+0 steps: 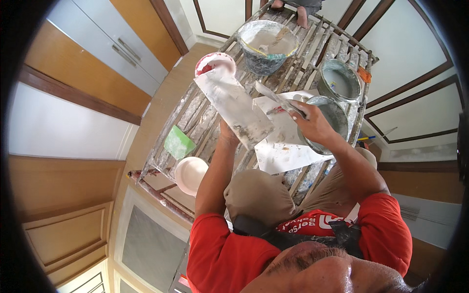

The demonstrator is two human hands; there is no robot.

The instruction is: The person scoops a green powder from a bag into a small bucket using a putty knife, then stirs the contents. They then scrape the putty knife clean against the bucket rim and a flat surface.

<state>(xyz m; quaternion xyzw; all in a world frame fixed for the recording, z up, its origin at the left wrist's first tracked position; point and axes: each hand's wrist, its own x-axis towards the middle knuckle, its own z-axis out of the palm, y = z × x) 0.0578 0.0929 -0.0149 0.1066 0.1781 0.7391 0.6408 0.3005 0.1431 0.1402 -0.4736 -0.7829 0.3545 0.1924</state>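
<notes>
My left hand (227, 134) is closed under a long white board (229, 105) smeared with grey and brown compound, and most of its fingers are hidden beneath. The board's far end overlaps a white bowl with red patches (225, 59) in the view; whether they touch I cannot tell. In my right hand (312, 123) is a putty knife (276, 97), its blade pointing up and left, just right of the board. Below that hand stands a grey bucket (337, 117), and a white sheet (276, 158) lies under the knife and board.
I sit on a slatted, paint-spattered scaffold platform (188, 117) whose edge (161, 198) drops off at left. A large bucket (266, 66) of pale mix, another bucket (326, 88), a green-and-white block (179, 143) and a white bowl (189, 176) surround me. Another person's foot (302, 17) shows at the far end.
</notes>
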